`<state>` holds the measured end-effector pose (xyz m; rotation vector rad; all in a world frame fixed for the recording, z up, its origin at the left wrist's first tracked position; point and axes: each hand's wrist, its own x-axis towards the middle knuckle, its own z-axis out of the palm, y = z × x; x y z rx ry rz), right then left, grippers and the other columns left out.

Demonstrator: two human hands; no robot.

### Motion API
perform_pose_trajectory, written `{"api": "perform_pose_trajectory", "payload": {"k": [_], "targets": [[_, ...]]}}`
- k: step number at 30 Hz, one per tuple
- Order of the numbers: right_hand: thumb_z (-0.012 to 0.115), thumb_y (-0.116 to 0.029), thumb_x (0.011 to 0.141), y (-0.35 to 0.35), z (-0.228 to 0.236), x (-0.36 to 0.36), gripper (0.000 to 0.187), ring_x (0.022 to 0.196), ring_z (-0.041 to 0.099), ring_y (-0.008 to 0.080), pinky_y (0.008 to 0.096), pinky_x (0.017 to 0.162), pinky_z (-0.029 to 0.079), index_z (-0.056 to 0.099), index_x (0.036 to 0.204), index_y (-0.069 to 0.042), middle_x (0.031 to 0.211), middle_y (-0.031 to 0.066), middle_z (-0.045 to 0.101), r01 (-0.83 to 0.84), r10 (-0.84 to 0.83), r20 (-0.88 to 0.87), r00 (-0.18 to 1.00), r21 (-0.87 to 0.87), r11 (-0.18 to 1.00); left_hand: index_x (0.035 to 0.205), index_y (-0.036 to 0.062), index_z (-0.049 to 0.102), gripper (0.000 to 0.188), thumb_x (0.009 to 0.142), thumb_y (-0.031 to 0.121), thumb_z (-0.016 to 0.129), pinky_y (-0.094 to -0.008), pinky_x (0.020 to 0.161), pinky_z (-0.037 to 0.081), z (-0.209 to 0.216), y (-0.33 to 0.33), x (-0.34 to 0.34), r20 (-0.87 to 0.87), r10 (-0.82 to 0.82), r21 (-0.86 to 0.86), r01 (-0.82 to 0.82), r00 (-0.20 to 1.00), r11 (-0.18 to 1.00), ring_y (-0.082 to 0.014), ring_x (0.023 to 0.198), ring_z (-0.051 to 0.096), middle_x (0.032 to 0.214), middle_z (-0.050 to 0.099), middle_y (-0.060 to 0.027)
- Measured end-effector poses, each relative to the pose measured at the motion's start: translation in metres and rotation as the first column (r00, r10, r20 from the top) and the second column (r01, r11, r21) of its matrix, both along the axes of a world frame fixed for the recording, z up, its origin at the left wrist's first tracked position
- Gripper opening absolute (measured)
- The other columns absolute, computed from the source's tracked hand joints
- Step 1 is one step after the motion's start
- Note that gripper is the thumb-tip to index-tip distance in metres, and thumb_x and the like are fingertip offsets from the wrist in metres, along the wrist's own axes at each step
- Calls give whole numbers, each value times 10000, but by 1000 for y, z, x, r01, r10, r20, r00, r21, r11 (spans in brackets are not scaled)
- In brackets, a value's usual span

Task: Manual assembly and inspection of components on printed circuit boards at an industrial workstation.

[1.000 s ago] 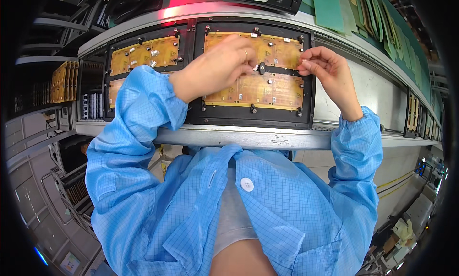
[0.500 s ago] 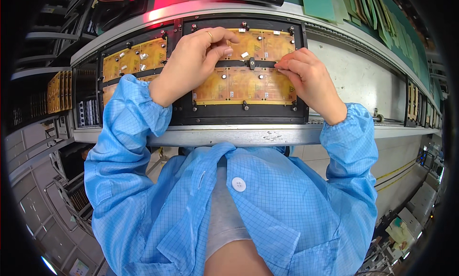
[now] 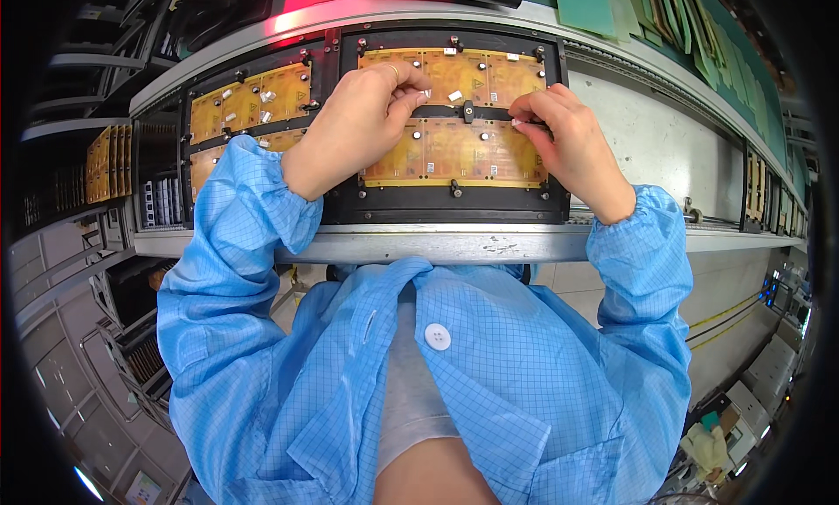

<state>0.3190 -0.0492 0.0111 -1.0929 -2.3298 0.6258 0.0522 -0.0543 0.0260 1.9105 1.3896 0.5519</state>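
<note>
Just above a black carrier frame (image 3: 402, 205), my left hand (image 3: 354, 125) pinches a small white connector (image 3: 426, 94), its tip showing between thumb and forefinger over the upper yellow-brown circuit board (image 3: 514, 81). My right hand (image 3: 572, 142) holds another small white piece (image 3: 516, 122) in its fingertips, beside the right end of the dark bar between the two board rows. On the upper board lies a loose white connector (image 3: 454, 96), between my hands. The lower circuit board (image 3: 454, 160) shows several round pegs, with black clamps along its near edge.
A second carrier with yellow boards (image 3: 284, 92) bearing several white parts adjoins on the left. A metal rail (image 3: 472, 245) runs along the near side. Right of the frame lies a pale metal surface (image 3: 664, 138). Green sheets (image 3: 581, 6) stand at the far right.
The carriers have shifted slightly to the right. My left thumb and forefinger have closed on a white connector. A white piece now shows in my right fingertips.
</note>
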Motion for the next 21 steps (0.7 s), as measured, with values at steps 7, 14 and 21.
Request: {"api": "perform_pose_trajectory", "payload": {"k": [7,14,21], "targets": [[674,53,793,-2,6,-6,159,823,603,294,364,700,511,641,936,-7,839,115,642,-40,40,-17,999,16,999,981,-4,693,149,872,82,641,-407,764,523,4,-2,-26,1,-37,180,36,999,983,-343,858,658,912,672,-190],[717,2,742,13,31,-11,208,900,535,326,404,788,456,636,933,-11,942,121,611,-105,86,105,991,187,977,929,4,706,122,847,85,665,-390,871,480,-5,-20,-31,-118,-119,278,148,986,949,-319,967,554,936,634,-120],[682,-25,791,24,5,-47,123,917,563,340,412,810,472,637,905,-6,944,130,623,-164,156,100,983,75,984,884,17,723,106,787,60,731,-380,898,457,-18,-23,-25,-148,-84,421,140,985,896,-295,1019,510,985,598,-73]]}}
